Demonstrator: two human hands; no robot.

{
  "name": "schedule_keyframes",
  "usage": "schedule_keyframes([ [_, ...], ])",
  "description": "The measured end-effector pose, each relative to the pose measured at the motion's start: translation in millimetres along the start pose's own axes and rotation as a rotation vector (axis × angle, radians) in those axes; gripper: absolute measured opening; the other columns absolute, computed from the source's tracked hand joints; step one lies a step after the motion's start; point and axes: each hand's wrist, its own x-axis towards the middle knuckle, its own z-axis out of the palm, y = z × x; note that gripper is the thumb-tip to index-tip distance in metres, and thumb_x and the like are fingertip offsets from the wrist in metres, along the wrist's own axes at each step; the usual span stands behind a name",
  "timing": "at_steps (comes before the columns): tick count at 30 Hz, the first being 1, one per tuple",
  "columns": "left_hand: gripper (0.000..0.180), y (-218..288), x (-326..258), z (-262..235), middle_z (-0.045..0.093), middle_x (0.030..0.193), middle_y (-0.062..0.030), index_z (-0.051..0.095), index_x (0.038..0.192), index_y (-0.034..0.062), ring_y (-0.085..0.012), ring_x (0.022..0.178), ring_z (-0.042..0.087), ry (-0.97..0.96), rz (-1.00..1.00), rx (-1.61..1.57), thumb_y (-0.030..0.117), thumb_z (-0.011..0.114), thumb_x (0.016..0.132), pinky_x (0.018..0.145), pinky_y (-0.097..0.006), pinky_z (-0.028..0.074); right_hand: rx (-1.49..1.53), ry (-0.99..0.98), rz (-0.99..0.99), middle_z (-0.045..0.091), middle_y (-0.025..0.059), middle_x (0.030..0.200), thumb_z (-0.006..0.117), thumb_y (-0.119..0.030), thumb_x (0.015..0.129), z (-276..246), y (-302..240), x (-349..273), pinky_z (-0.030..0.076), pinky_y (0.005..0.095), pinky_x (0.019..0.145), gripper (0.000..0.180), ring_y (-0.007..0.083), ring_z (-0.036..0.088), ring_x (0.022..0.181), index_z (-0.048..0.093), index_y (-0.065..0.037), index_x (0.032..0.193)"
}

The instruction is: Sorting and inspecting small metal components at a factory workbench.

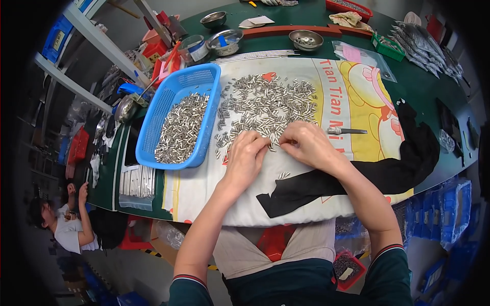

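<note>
Green table (306, 16), head view: pins (275, 102) heaped on cloth (201, 196) beside basket (212, 120). Left hand (246, 155), right hand (309, 146) at heap's near edge, fingertips bunched; can't tell if gripping pins. Likely hand-picking step; next move calls for fine pinching.

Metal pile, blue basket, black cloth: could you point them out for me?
Metal pile (273, 102), head view: middle of the spread.
Blue basket (185, 84), head view: inside of its far wall.
Black cloth (376, 172), head view: its middle stretch.
</note>
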Motion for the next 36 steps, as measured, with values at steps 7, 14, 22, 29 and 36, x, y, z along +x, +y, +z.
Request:
schedule_keyframes([
  [7,0.009,-6,-1,1,0.054,0.081,-0.0091,0.062,0.081,0.0012,-0.0265,0.079,0.052,-0.057,0.106,0.026,0.0,0.062,0.072,0.071,-0.037,0.043,-0.021,0.053,-0.133,0.055,0.0086,0.074,0.065,-0.009,0.069,23,-6,-1,0.045,0.0376,0.065,0.01,0.0267,0.054,0.077,0.062,-0.002,0.075],
  [14,0.021,-4,-1,2,0.054,0.081,-0.0083,0.063,0.086,0.0042,-0.026,0.08,0.053,-0.059,0.181,0.028,-0.003,0.056,0.067,0.072,-0.035,0.044,0.013,-0.123,-0.018,0.057,0.0096,0.064,0.064,-0.009,0.065,12,-3,-1,0.046,0.0366,0.058,0.01,0.0273,0.057,0.064,0.06,-0.001,0.069],
  [22,0.017,0,4,-2,0.053,0.083,-0.0088,0.062,0.083,0.0026,-0.0246,0.08,0.053,-0.102,0.269,0.12,-0.001,0.055,0.068,0.072,-0.036,0.044,0.107,-0.103,0.195,0.06,0.0118,0.063,0.059,-0.004,0.067,-25,5,3,0.048,0.0323,0.057,0.006,0.0222,0.06,0.058,0.061,0.0,0.071],
  [29,0.015,5,6,-2,0.053,0.081,-0.0099,0.06,0.085,0.0022,-0.027,0.079,0.055,-0.2,0.198,0.263,0.001,0.062,0.07,0.067,-0.038,0.048,-0.045,-0.002,-0.027,0.059,0.0151,0.068,0.059,-0.004,0.069,-11,7,-2,0.046,0.0402,0.061,0.007,0.0321,0.059,0.069,0.058,0.0,0.074],
  [36,0.015,8,8,1,0.053,0.081,-0.0115,0.06,0.085,0.0009,-0.0288,0.078,0.055,-0.205,0.171,0.351,-0.001,0.061,0.07,0.07,-0.039,0.047,-0.032,0.243,0.039,0.059,0.014,0.064,0.059,-0.004,0.066,17,3,-4,0.047,0.0401,0.058,0.005,0.0313,0.059,0.063,0.056,0.0,0.065],
])
